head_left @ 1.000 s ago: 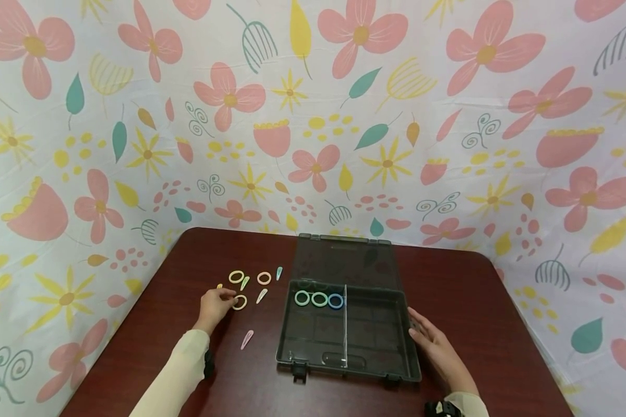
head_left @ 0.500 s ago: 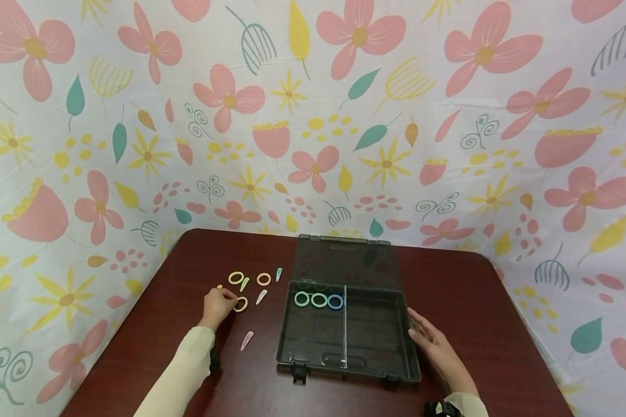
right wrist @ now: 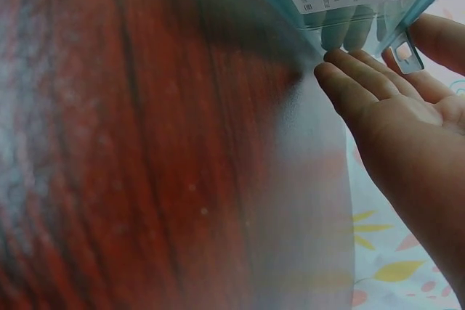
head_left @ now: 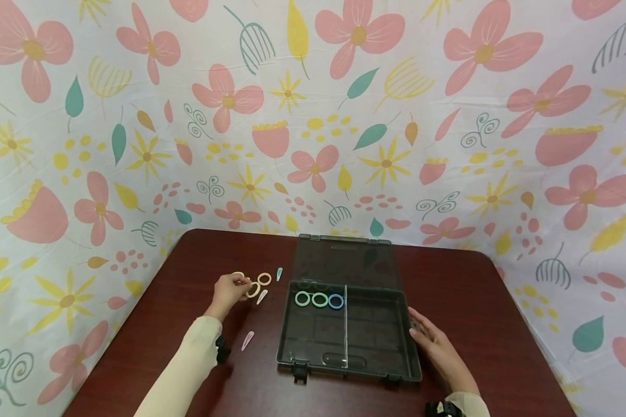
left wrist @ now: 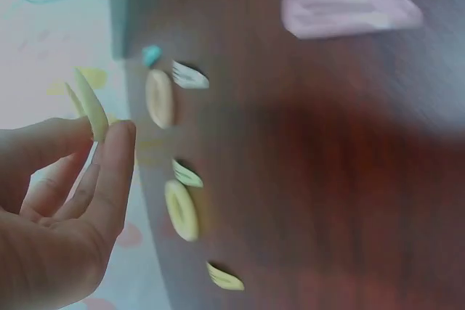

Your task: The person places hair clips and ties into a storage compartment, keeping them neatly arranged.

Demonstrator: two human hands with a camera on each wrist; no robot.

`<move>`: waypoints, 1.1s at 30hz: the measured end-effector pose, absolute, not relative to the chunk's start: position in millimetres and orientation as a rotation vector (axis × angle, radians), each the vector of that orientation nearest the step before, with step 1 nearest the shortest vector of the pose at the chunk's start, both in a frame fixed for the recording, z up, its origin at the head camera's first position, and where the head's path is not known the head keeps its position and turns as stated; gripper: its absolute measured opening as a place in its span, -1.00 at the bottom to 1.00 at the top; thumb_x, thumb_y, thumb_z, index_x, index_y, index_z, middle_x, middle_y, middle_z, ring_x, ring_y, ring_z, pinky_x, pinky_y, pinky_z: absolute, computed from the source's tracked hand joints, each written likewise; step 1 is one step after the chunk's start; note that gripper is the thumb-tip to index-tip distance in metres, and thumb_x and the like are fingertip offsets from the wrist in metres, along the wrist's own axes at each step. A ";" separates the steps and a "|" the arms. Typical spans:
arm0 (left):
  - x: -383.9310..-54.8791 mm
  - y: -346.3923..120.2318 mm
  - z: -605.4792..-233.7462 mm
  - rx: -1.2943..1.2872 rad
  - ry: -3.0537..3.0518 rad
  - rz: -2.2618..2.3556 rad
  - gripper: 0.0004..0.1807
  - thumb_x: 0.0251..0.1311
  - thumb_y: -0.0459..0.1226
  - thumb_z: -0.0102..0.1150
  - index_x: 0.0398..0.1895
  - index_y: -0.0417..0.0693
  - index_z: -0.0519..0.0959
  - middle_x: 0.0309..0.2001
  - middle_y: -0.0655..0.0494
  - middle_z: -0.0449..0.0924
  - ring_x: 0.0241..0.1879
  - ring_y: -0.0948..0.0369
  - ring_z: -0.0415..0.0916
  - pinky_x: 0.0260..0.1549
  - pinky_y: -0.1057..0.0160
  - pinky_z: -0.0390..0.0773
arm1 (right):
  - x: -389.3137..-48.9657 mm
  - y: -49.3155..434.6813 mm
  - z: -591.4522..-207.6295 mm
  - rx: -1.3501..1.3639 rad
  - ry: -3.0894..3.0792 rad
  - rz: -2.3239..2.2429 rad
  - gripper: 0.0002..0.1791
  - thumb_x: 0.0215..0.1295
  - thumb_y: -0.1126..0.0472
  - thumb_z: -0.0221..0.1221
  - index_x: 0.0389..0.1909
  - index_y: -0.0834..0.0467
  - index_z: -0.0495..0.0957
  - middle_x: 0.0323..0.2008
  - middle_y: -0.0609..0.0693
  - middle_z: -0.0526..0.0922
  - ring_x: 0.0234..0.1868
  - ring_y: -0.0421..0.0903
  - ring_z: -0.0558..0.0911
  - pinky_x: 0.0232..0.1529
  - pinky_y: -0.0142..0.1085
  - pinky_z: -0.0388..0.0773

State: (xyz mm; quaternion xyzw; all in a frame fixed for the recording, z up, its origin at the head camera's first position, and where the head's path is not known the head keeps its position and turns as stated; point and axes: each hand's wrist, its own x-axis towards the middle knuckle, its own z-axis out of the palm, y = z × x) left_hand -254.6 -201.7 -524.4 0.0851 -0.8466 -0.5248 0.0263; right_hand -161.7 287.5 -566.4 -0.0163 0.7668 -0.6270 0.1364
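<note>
Between the thumb and fingers of my left hand is a pale yellow hair tie, held above the table in the left wrist view. Around that hand lie a peach hair tie, another yellow hair tie, a white snap clip and a blue one. My right hand touches the right side of an open, dark see-through box, its fingers mostly straight against the wall. Two green hair ties and a blue hair tie sit in a row in the box's left compartment.
A clear divider splits the box; its lid lies back toward the patterned cloth. A pink clip lies left of the box. Green and yellow clips show in the left wrist view.
My left hand has lifted the pale yellow hair tie and carried it a little right and away from me. The right hand and the box have stayed put.
</note>
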 end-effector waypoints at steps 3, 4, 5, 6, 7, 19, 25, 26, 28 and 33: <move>-258.3 -189.3 -516.7 0.236 -2.571 -1.738 -0.89 0.08 -0.50 0.30 -0.32 -0.42 0.64 -0.41 -0.14 0.65 -0.54 0.11 0.65 -0.48 0.19 0.70 | -161.5 287.9 -567.3 -0.045 2.213 -1.819 -0.33 0.50 0.13 -0.03 0.52 0.08 -0.06 0.50 0.18 -0.11 0.48 0.23 -0.17 0.36 0.17 0.08; -259.3 -185.6 -513.9 0.231 -2.563 -1.777 -0.88 0.09 -0.50 0.29 -0.30 -0.42 0.65 -0.40 -0.14 0.65 -0.50 0.07 0.66 -0.44 0.16 0.71 | -161.5 287.9 -567.5 -0.043 2.210 -1.823 -0.33 0.50 0.13 -0.04 0.52 0.09 -0.07 0.50 0.18 -0.11 0.48 0.23 -0.17 0.36 0.18 0.07; -260.2 -181.8 -511.0 0.225 -2.557 -1.816 -0.87 0.10 -0.50 0.29 -0.28 -0.41 0.65 -0.37 -0.16 0.65 -0.45 0.04 0.67 -0.38 0.10 0.71 | -161.4 287.8 -567.7 -0.043 2.205 -1.826 -0.33 0.51 0.14 -0.04 0.52 0.09 -0.07 0.50 0.18 -0.11 0.48 0.24 -0.17 0.36 0.19 0.07; -261.1 -178.4 -508.6 0.212 -2.552 -1.855 -0.86 0.11 -0.50 0.28 -0.25 -0.42 0.64 -0.35 -0.18 0.64 -0.41 0.01 0.67 -0.32 0.05 0.70 | -161.2 287.7 -568.0 -0.041 2.203 -1.829 -0.33 0.51 0.14 -0.04 0.52 0.09 -0.07 0.50 0.18 -0.11 0.48 0.24 -0.17 0.36 0.19 0.06; -262.0 -175.1 -506.3 0.205 -2.550 -1.893 -0.85 0.13 -0.49 0.27 -0.23 -0.42 0.64 -0.33 -0.18 0.64 -0.38 0.01 0.67 -0.26 -0.01 0.69 | -161.0 287.6 -568.1 -0.040 2.202 -1.831 -0.33 0.51 0.13 -0.04 0.52 0.09 -0.07 0.50 0.19 -0.11 0.48 0.25 -0.17 0.36 0.20 0.05; -270.4 -133.2 -491.6 0.103 -2.558 -2.083 -0.90 0.14 -0.48 0.27 -0.28 -0.34 0.66 -0.31 -0.15 0.64 -0.39 0.06 0.67 -0.23 0.02 0.68 | -160.6 287.1 -566.7 -0.035 2.218 -1.821 -0.33 0.50 0.14 -0.04 0.52 0.09 -0.06 0.50 0.19 -0.11 0.48 0.23 -0.14 0.36 0.17 0.08; -272.1 -106.4 -497.2 0.118 -2.601 -2.115 -0.84 0.16 -0.47 0.26 -0.20 -0.36 0.65 -0.24 -0.16 0.64 -0.38 0.07 0.66 -0.18 0.00 0.66 | -160.5 286.6 -565.0 -0.021 2.201 -1.833 -0.32 0.50 0.13 -0.03 0.52 0.09 -0.07 0.50 0.19 -0.12 0.48 0.24 -0.14 0.37 0.21 0.04; -272.2 -102.3 -497.7 0.110 -2.604 -2.125 -0.84 0.16 -0.47 0.27 -0.20 -0.36 0.65 -0.24 -0.15 0.64 -0.39 0.08 0.66 -0.18 0.00 0.66 | -160.6 286.5 -564.7 -0.021 2.198 -1.831 -0.32 0.50 0.13 -0.03 0.52 0.09 -0.08 0.50 0.19 -0.13 0.48 0.24 -0.14 0.38 0.21 0.03; -271.7 -94.4 -498.3 0.076 -2.614 -2.134 -0.84 0.15 -0.47 0.27 -0.20 -0.36 0.66 -0.25 -0.15 0.63 -0.38 0.06 0.66 -0.18 -0.01 0.66 | -160.5 286.3 -564.0 -0.021 2.199 -1.831 -0.32 0.50 0.12 -0.03 0.52 0.09 -0.08 0.50 0.19 -0.13 0.48 0.24 -0.14 0.38 0.21 0.03; -269.3 -78.8 -499.6 0.017 -2.640 -2.172 -0.84 0.17 -0.47 0.25 -0.19 -0.37 0.65 -0.24 -0.15 0.62 -0.31 -0.01 0.66 -0.12 -0.05 0.63 | -160.1 285.9 -562.8 -0.030 2.209 -1.821 -0.32 0.50 0.12 -0.04 0.52 0.09 -0.08 0.50 0.19 -0.12 0.48 0.23 -0.14 0.37 0.20 0.05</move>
